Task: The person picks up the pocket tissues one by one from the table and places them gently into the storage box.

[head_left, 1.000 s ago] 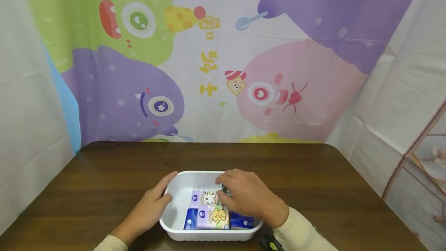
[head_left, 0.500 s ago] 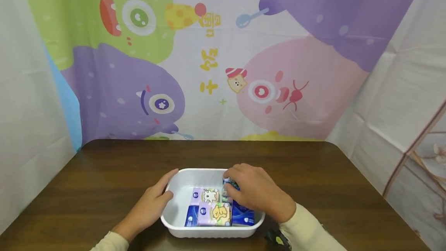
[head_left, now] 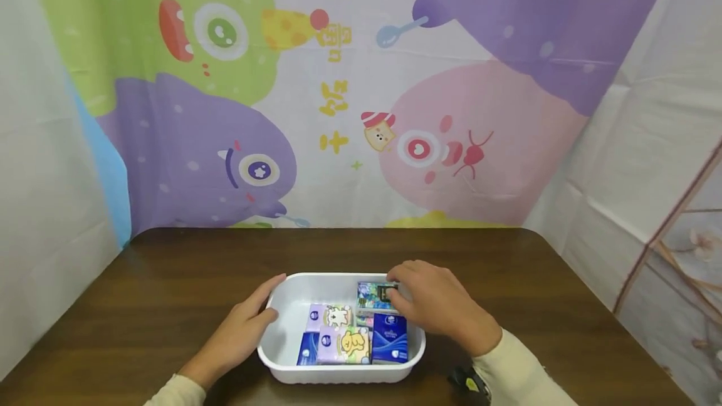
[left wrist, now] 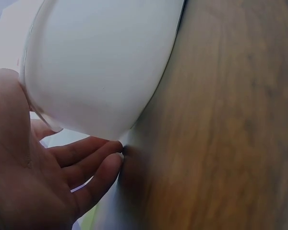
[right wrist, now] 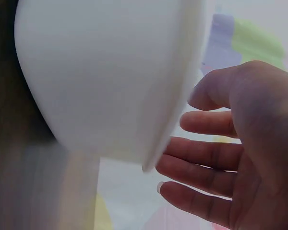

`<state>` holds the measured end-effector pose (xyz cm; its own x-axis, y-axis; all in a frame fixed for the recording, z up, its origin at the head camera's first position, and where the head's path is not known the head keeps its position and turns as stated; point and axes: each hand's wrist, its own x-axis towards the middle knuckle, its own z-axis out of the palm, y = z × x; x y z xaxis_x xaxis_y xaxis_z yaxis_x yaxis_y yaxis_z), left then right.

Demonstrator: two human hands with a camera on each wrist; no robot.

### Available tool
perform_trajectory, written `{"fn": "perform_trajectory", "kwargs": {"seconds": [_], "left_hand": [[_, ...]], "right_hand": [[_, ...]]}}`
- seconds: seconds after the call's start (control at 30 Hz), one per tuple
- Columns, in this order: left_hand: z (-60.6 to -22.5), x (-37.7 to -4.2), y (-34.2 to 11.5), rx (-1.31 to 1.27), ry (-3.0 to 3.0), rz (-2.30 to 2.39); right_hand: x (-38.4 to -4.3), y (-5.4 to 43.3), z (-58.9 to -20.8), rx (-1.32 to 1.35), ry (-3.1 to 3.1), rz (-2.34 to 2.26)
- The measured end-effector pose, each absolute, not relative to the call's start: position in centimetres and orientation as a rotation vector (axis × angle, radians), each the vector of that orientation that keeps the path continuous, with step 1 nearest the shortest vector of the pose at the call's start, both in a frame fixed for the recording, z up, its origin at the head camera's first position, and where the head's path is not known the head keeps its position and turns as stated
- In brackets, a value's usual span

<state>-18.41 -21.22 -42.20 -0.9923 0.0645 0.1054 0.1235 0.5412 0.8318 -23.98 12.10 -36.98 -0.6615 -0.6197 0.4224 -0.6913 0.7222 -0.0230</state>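
Observation:
In the head view a white plastic basin (head_left: 338,374) holds several tissue packs. A green-blue floral tissue pack (head_left: 372,295) lies at its back right corner, partly covered by my right hand (head_left: 437,299). That hand reaches over the right rim, fingers loosely extended; the right wrist view shows them spread beside the wall. My left hand (head_left: 239,331) rests on the left rim, thumb on the edge and fingers extended along the outside. A blue tissue pack (head_left: 390,338) lies at front right. Lilac packs with a yellow bear (head_left: 352,343) and a white character (head_left: 337,316) lie left of it.
Another blue tissue pack (head_left: 308,349) shows partly under the bear pack. The basin stands near the front of a brown wooden table (head_left: 169,281). A cartoon-printed curtain (head_left: 338,199) hangs behind it. A black object (head_left: 470,384) lies beside the right sleeve.
My right hand has moved right from over the floral tissue pack and let go of it; more of that pack and the blue one shows. My left hand has stayed on the rim.

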Motion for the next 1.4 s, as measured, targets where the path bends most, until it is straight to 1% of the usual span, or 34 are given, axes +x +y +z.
{"fn": "perform_trajectory", "kwargs": {"seconds": [0.33, 0.77, 1.2, 1.4], "left_hand": [[-42.4, -18.7, -20.7, -0.202, -2.702, -1.493], [-42.5, -19.0, -20.5, -0.197, -2.698, -1.488], [-42.3, -19.0, -21.8, -0.212, -2.662, -1.512], [-42.5, -18.8, -22.4, -0.179, -2.631, -1.500]], "right_hand": [[-24.2, 14.6, -36.9, 0.839, -2.690, 0.300], [-25.0, 16.9, -37.7, 0.781, -2.694, 0.286], [-25.9, 17.0, -38.8, 0.741, -2.768, 0.322], [-26.5, 16.7, -39.0, 0.729, -2.800, 0.333]]}}
